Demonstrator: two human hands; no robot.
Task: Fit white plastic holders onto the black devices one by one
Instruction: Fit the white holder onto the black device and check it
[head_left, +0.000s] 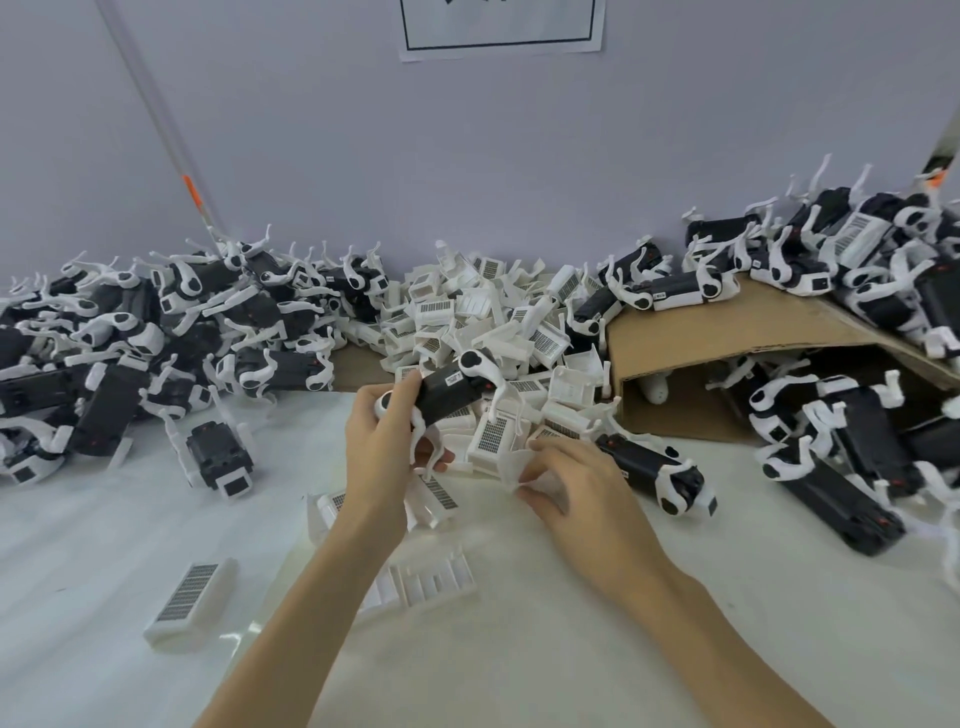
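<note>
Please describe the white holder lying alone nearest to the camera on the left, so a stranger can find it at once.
Start at the white table and look at its near-left part, left of the left forearm. There lies one white holder, apart from the central holder pile. Its barcode label faces up and nothing touches it.

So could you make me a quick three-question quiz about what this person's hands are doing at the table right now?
1. True or false: the left hand holds a black device above the table.
2. What is the right hand picking up? A) a white plastic holder B) a cardboard flap C) a sheet of paper
3. Fill in: the pile of loose holders lies against the ___ behind the table.

Key: 1 true; 2 A; 3 wall.
</note>
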